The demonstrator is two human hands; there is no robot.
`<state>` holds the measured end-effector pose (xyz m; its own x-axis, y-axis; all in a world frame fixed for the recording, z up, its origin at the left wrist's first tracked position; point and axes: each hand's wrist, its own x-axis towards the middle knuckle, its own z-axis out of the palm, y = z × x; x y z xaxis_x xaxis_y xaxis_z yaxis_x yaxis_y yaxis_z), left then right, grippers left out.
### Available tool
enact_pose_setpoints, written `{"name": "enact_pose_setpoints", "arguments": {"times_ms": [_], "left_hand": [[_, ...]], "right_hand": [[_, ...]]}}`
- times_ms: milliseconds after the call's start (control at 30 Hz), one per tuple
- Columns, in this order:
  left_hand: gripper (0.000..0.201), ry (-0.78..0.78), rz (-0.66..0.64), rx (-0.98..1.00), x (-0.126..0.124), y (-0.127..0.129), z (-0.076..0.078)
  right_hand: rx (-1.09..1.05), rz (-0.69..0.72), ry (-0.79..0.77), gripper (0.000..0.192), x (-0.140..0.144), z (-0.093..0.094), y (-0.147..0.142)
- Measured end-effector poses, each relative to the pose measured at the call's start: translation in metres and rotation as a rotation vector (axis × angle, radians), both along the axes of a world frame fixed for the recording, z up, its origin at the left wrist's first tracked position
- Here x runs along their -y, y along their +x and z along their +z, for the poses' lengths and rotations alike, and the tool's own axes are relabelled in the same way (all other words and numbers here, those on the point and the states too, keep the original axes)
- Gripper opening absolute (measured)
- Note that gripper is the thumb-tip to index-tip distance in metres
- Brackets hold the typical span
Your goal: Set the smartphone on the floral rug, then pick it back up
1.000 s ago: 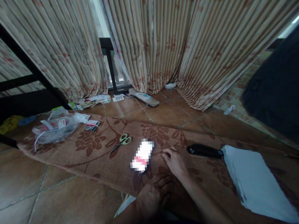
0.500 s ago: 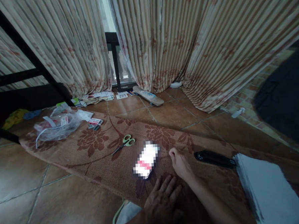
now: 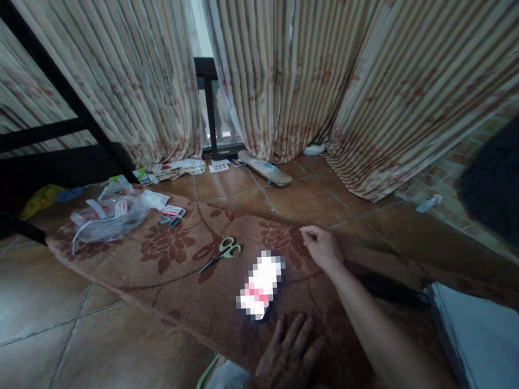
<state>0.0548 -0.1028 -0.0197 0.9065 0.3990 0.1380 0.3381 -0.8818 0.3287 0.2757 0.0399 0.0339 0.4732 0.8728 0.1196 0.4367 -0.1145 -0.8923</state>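
My left hand (image 3: 289, 355) lies flat on the brown patterned mat (image 3: 186, 297), palm down with its fingers spread. Just beyond its fingertips is a phone (image 3: 262, 284) with a lit, blurred screen. My right hand (image 3: 323, 246) is raised near the mat's far edge, to the right of the phone. Its fingers are curled in and pressed together; whether anything is between them cannot be made out. Scissors with green handles (image 3: 227, 248) lie to the left of the phone, blades pointing left.
A clear plastic bag (image 3: 113, 216) and small boxes (image 3: 173, 211) lie on the mat's left end. A skateboard (image 3: 264, 168) and papers (image 3: 180, 167) are on the tiles by the curtains (image 3: 279, 71). To the right, a white stack (image 3: 488, 333) adjoins a dark long object (image 3: 390, 289).
My right hand has moved forward and slightly right, away from my left hand. My left hand stays flat on the mat. The whole view has shifted a little.
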Motion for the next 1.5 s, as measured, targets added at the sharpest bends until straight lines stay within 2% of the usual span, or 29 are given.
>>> {"name": "enact_pose_setpoints", "arguments": {"times_ms": [133, 233, 300, 400, 467, 533, 667, 733, 767, 867, 933, 1000, 1100, 1167, 1267, 1500], "left_hand": [[0.072, 0.132, 0.008, 0.027, -0.001, 0.001, -0.009], [0.061, 0.243, 0.020, 0.052, -0.001, 0.002, -0.014], [0.053, 0.289, 0.033, 0.057, -0.001, 0.003, -0.017], [0.047, 0.341, 0.065, 0.079, 0.000, 0.007, -0.024], [0.046, 0.376, 0.094, 0.107, 0.001, 0.010, -0.030], [0.045, 0.394, 0.122, 0.131, 0.002, 0.012, -0.036], [0.046, 0.375, 0.106, 0.141, 0.002, 0.013, -0.040], [0.046, 0.376, 0.101, 0.126, 0.002, 0.013, -0.038], [0.046, 0.382, 0.110, 0.119, 0.002, 0.013, -0.037], [0.045, 0.416, 0.154, 0.119, 0.003, 0.015, -0.036], [0.044, 0.457, 0.166, 0.151, 0.004, 0.016, -0.039], [0.045, 0.496, 0.172, 0.174, 0.005, 0.017, -0.045], [0.045, 0.534, 0.196, 0.189, 0.005, 0.018, -0.051], [0.045, 0.548, 0.199, 0.192, 0.005, 0.017, -0.050], [0.045, 0.541, 0.187, 0.181, 0.004, 0.015, -0.044], [0.042, 0.358, 0.122, 0.107, 0.001, 0.009, -0.019]], "right_hand": [[-0.181, 0.190, -0.078, 0.015, -0.031, -0.015, -0.041], [-0.290, 0.249, -0.118, 0.012, -0.059, -0.016, -0.056], [-0.328, 0.214, -0.091, 0.013, -0.075, -0.011, -0.052], [-0.360, 0.049, 0.031, 0.034, -0.094, 0.003, -0.033], [-0.377, -0.040, 0.098, 0.046, -0.099, 0.011, -0.022], [-0.401, -0.041, 0.110, 0.042, -0.096, 0.011, -0.023], [-0.465, 0.194, -0.037, 0.030, -0.081, -0.004, -0.048], [-0.373, 0.283, -0.091, 0.030, -0.080, -0.010, -0.055], [-0.286, 0.279, -0.086, 0.031, -0.082, -0.011, -0.055], [-0.026, 0.152, 0.002, 0.039, -0.092, -0.003, -0.044], [0.054, 0.118, 0.029, 0.043, -0.095, 0.005, -0.039], [0.151, 0.201, 0.000, 0.039, -0.091, 0.010, -0.044], [0.324, 0.449, -0.122, 0.020, -0.073, 0.011, -0.067], [0.453, 0.563, -0.209, 0.012, -0.062, 0.009, -0.083], [0.639, 0.600, -0.313, 0.013, -0.054, 0.009, -0.099], [0.917, 0.587, -0.448, 0.015, -0.058, 0.008, -0.119]]}}
